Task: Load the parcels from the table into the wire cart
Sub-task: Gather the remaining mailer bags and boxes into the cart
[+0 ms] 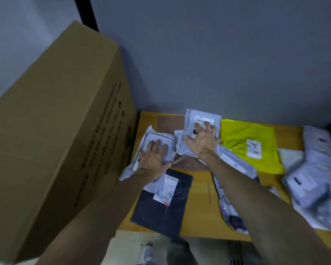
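Several parcels lie on a yellow wooden table [203, 217]. My left hand [155, 157] presses down on a small grey padded mailer [166, 142] at the table's left end, fingers curled round it. My right hand [203, 142] spreads its fingers over a grey mailer with a barcode label [203, 119] near the back edge, gripping it. A dark flat bag with a white label [161, 207] lies under my left forearm. A lime-yellow bag [250, 144] lies to the right. No wire cart is in view.
A big brown cardboard box [55, 140] stands tall against the table's left side. More grey mailers [317, 178] are piled at the right end, blurred. A grey wall [218, 64] backs the table. My shoe [147, 253] shows on the floor below.
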